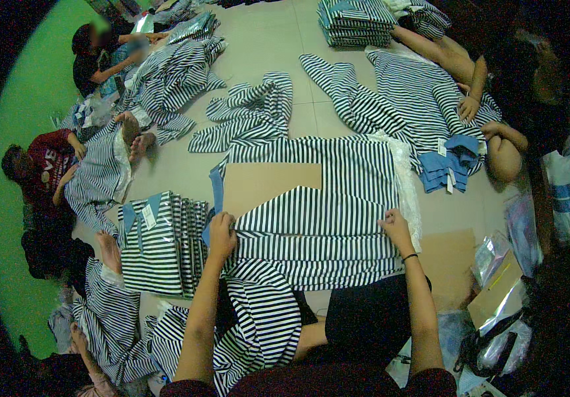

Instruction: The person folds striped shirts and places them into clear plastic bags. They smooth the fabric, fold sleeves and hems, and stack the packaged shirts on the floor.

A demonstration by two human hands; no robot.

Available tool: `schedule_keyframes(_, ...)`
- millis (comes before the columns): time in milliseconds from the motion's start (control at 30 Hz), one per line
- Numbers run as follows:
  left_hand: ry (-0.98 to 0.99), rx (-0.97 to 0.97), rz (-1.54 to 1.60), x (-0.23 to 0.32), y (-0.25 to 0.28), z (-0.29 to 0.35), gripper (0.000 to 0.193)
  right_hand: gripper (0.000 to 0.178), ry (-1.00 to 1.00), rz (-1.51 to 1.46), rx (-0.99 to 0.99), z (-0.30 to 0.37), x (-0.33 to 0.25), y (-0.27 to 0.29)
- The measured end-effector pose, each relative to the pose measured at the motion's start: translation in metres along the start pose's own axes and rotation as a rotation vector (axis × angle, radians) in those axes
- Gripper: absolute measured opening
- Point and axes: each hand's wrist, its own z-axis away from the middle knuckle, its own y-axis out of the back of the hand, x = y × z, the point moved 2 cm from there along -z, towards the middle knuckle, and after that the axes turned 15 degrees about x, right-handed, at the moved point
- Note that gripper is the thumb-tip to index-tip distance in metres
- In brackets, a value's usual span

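A black-and-white striped shirt [358, 165] with a blue collar and white lace along its right end lies spread on the floor before me. On it rests a brown cardboard sheet [268, 178], partly covered by a folded-over flap of the shirt with a slanted edge. My left hand [223, 233] is closed on the fabric near the collar, below the cardboard's left corner. At the flap's right end my right hand [397, 231] pinches the striped cloth, fingertips closed on it. A dark band circles my right wrist. The shirt's near part drapes toward my legs.
Left of me stands a stack of folded, bagged striped shirts [159, 245]; another stack [354, 23] is at the far side. Loose striped shirts [258, 109] lie beyond mine. Several people sit around handling garments. Plastic bags [490, 255] and cardboard [449, 261] lie at right.
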Motion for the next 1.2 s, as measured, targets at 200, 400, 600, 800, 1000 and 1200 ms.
schedule_keyframes(200, 0.05, -0.135, -0.061, -0.011, 0.011, 0.002, 0.023, 0.042, 0.099, 0.121, -0.019, -0.004, 0.001, -0.002)
schedule_keyframes(400, 0.016, 0.034, -0.144, 0.012, 0.007, 0.013, 0.034, 0.054, 0.326, 0.284, 0.182, 0.016, -0.023, -0.002)
schedule_keyframes(600, -0.042, -0.161, -0.177, 0.036, -0.028, 0.038, 0.046, 0.068, 0.698, 0.459, 0.032, 0.039, -0.052, -0.041)
schedule_keyframes(800, 0.028, -0.23, -0.242, 0.022, -0.038, 0.047, 0.052, 0.072, 0.696, 0.553, 0.024, 0.033, -0.021, -0.051)
schedule_keyframes(1000, -0.004, -0.198, -0.234, 0.022, -0.037, 0.048, 0.051, 0.075, 0.645, 0.529, -0.072, 0.03, -0.018, -0.049)
schedule_keyframes(1200, -0.027, -0.186, -0.253, 0.03, -0.018, 0.051, 0.054, 0.074, 0.559, 0.488, -0.01, 0.053, -0.03, -0.006)
